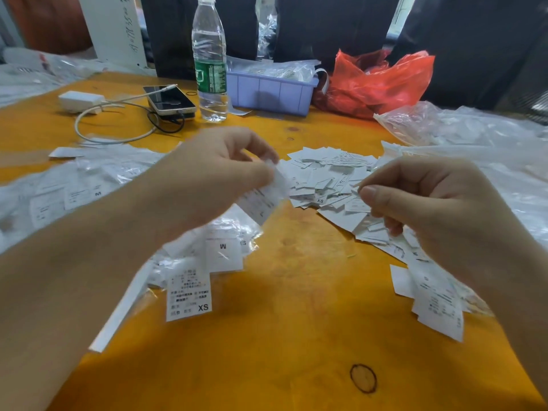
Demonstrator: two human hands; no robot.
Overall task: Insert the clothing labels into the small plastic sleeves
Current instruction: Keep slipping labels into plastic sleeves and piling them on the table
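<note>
Left hand (pixel 219 170) is pinching a blurry label in a sleeve (pixel 262 200), which hangs just below its fingertips. Right hand (pixel 427 203) has its fingers curled, thumb out; can't tell if it's holding anything. The loose label pile (pixel 326 176) sits between and just beyond both hands.

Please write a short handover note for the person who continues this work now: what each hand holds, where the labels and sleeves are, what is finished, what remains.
Left hand: pinches a label in a sleeve, blurred, so how far it is inserted cannot be told.
Right hand: fingers curled over the loose labels; whether it pinches one cannot be told.
Done: sleeved labels, sizes M and XS, lie under the left hand.
Left: the loose labels mid-table and more labels beneath the right wrist.
Clear plastic bags lie at far right; contents unclear.
</note>
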